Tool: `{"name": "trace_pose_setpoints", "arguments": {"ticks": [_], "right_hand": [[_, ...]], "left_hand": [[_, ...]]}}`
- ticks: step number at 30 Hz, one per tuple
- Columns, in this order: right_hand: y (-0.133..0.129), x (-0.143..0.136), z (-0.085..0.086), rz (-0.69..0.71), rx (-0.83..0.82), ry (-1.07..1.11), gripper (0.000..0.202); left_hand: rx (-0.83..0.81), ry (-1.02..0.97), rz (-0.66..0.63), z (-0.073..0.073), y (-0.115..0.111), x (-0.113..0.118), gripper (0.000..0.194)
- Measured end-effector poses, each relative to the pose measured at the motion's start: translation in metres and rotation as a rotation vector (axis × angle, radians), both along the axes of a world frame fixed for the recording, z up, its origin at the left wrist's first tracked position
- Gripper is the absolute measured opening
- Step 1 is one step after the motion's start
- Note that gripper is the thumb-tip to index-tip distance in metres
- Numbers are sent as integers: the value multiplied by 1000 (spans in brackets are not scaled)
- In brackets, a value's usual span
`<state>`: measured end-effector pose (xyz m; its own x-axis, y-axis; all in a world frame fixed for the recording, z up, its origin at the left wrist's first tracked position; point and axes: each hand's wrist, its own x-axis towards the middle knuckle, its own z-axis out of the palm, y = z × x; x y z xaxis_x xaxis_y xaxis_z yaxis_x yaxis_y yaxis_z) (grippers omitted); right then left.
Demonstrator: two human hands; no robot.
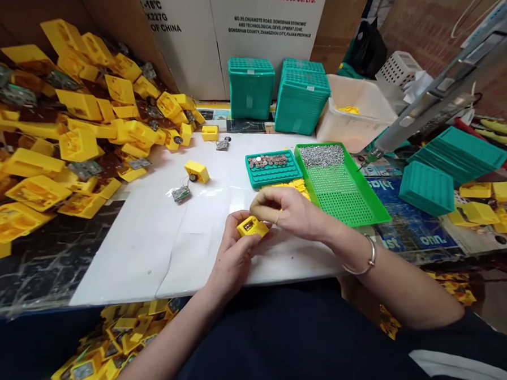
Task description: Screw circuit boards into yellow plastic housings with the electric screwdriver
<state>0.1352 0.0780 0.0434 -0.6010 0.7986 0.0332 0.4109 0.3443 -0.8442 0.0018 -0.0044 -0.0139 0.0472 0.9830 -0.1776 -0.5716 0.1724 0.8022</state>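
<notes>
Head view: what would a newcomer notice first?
Probably the sprawling heap of yellow housings at the left, with circuit boards mixed in. Next, the bright green tray right of center, small metal pieces piled at its far end. Then, at the near middle, the left hand holding a yellow case, with the right hand close by it.

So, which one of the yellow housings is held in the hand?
The yellow housing in the left hand, close to the right hand; the other visible ones lie unheld.
</notes>
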Motion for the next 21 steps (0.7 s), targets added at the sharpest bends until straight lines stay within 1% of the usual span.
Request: {"name": "trace_pose_setpoints", "arguments": {"ticks": [1,3,7,9,10,12,13,15,16,18,19,20,21], "right_hand": [[-8,2,-3,21,-28,32,15],[-19,4,-12,22,-5,39,15],[-26,2,-28,-26,157,-36,13],[-28,1,-33,-48,239,-67,14],[-29,0,-35,-62,252,-72,13],[-29,0,-37,-116,201,-54,12],[-27,1,-38,-150,150,-32,18],[-22,5,-38,-181,25,0,31],[-18,7,-37,-160,-37,15,34],[-9,14,-30,-92,-121,79,33],[-4,19,-26,-88,-120,118,32],[0,23,-21,-122,-75,148,31],[4,28,-16,-183,11,149,29]], "left_hand": [[23,23,-1,-1,0,0,34],[53,93,-5,-3,-1,0,32],[46,233,47,-5,-4,0,36],[69,298,83,-4,-5,1,37],[94,334,93,-4,-6,1,37],[151,399,90,-3,-6,1,36],[172,425,79,-4,-7,1,35],[184,444,43,-6,-6,1,35],[173,431,25,-7,-6,1,34],[122,352,-14,-8,-4,-1,29],[88,292,-33,-7,-3,-2,26],[56,234,-49,-4,-1,-4,22],[31,190,-67,2,0,-6,19]]}}
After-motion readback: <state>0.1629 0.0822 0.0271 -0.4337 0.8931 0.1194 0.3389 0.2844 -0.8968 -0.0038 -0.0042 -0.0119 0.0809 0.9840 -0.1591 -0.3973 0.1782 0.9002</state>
